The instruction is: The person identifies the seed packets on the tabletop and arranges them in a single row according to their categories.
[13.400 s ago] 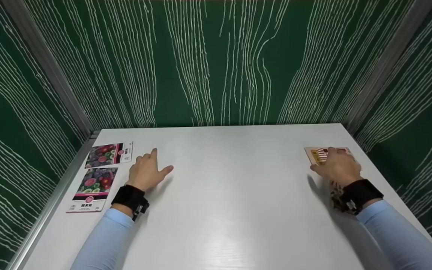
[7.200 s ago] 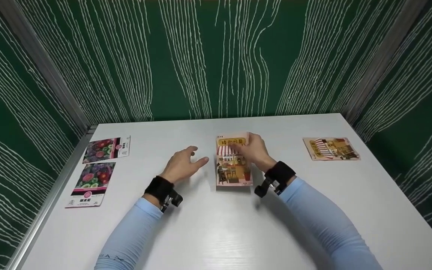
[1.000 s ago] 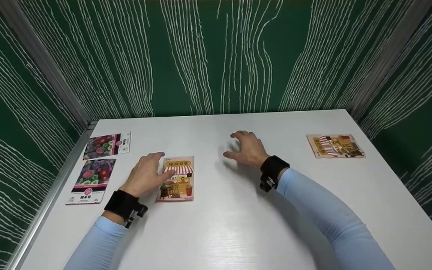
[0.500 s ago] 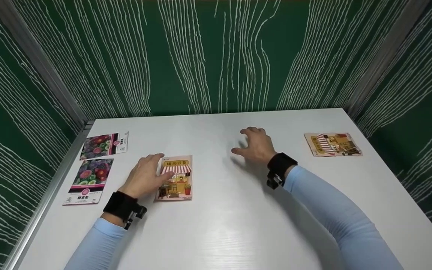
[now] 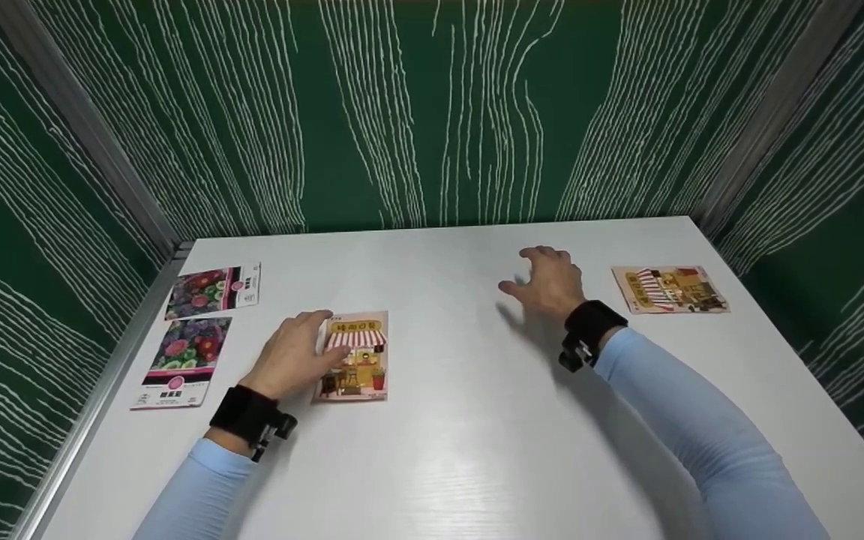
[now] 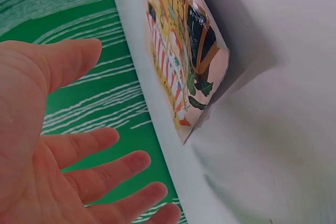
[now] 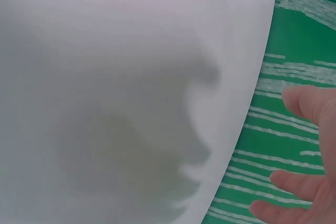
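Note:
A seed packet with a striped awning picture lies on the table left of the middle, its left edge partly covered in the head view. Above that edge hovers my left hand, fingers loosely spread. The left wrist view shows a gap between this hand and the packet. My right hand is in the air over the right half of the table, holding nothing, its shadow below. Nearest to it lies a matching packet, turned sideways. In the right wrist view, fingers are relaxed and apart.
Two flower-printed seed packets lie at the table's left side, one sideways at the back and one upright in front. The white table backs onto a green wall with white lines. Grey metal posts stand at the corners.
The awning seed packet was carried by my right hand from the right side to mid-table, and now lies farther left. During the last second my right hand moved rightward; my left stayed nearly still.

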### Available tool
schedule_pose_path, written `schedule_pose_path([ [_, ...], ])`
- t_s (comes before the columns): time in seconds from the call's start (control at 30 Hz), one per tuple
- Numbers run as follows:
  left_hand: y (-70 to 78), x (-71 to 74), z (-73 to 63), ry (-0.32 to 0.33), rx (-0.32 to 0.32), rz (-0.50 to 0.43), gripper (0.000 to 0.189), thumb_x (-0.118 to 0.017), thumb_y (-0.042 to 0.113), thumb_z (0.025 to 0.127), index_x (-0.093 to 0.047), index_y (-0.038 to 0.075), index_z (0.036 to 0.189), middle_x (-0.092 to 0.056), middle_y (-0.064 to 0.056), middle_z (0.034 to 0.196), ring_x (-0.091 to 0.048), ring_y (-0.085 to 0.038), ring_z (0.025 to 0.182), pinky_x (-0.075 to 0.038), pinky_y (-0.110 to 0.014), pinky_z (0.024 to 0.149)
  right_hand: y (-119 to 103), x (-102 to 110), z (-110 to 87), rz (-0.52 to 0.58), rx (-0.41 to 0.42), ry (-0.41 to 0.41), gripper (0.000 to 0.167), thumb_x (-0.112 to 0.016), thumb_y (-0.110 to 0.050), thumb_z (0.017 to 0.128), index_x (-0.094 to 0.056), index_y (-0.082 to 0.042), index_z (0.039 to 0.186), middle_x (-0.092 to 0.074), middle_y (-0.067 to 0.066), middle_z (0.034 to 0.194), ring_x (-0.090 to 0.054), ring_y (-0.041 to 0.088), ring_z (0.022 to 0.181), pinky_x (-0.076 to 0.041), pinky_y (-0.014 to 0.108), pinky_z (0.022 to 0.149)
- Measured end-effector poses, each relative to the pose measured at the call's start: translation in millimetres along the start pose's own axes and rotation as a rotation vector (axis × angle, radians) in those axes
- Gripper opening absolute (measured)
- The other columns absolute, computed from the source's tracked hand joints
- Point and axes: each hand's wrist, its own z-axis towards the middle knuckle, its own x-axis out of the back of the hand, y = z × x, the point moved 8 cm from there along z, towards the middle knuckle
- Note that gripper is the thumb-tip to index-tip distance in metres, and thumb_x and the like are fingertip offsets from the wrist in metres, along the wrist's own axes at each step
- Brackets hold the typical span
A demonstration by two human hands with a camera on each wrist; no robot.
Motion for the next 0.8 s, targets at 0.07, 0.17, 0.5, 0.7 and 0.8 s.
schedule_pose_path([
  [0.07, 0.3, 0.0, 0.0, 0.0, -0.002, -0.001, 0.08, -0.076, 0.043, 0.105, -0.048, 0.001, 0.167, -0.054, -0.028, 0.168, -0.049, -0.051, 0.158, -0.039, -0.066, 0.133, 8.3, 5.8, -0.7, 0.0, -0.02, 0.007, 0.078, -0.077, -0.048, 0.101, -0.057, 0.0, 0.159, -0.052, 0.032, 0.168, -0.047, 0.059, 0.153, -0.041, 0.074, 0.125],
  [0.17, 0.5, 0.4, -0.8, 0.007, -0.006, -0.004, 0.078, -0.076, 0.042, 0.105, -0.049, 0.001, 0.166, -0.055, -0.028, 0.167, -0.051, -0.051, 0.156, -0.04, -0.066, 0.132, 19.4, 12.6, -2.7, -0.006, -0.047, 0.009, 0.078, -0.076, -0.047, 0.102, -0.056, 0.001, 0.16, -0.051, 0.034, 0.168, -0.047, 0.06, 0.152, -0.042, 0.076, 0.122],
  [0.5, 6.8, -0.9, -3.7, 0.044, -0.05, -0.004, 0.073, -0.079, 0.039, 0.105, -0.056, -0.002, 0.16, -0.063, -0.029, 0.159, -0.06, -0.05, 0.148, -0.047, -0.065, 0.126, 40.3, 25.5, -7.0, 0.005, -0.082, 0.024, 0.078, -0.075, -0.047, 0.101, -0.056, 0.002, 0.159, -0.052, 0.036, 0.165, -0.047, 0.061, 0.149, -0.042, 0.078, 0.119],
  [0.7, 8.7, -0.4, -4.1, 0.044, -0.057, -0.002, 0.069, -0.079, 0.038, 0.104, -0.059, -0.001, 0.158, -0.065, -0.027, 0.158, -0.061, -0.048, 0.147, -0.048, -0.064, 0.127, 57.3, 39.9, -9.2, 0.01, -0.121, 0.021, 0.082, -0.074, -0.052, 0.102, -0.054, 0.003, 0.16, -0.053, 0.038, 0.162, -0.048, 0.061, 0.147, -0.044, 0.078, 0.117],
  [0.8, 7.4, -0.4, -4.4, 0.046, -0.056, -0.001, 0.068, -0.079, 0.038, 0.104, -0.06, -0.001, 0.157, -0.065, -0.027, 0.158, -0.061, -0.048, 0.147, -0.048, -0.064, 0.127, 67.2, 45.8, -9.5, 0.006, -0.144, 0.021, 0.085, -0.073, -0.054, 0.101, -0.053, 0.003, 0.16, -0.054, 0.039, 0.159, -0.048, 0.062, 0.146, -0.046, 0.079, 0.114],
])
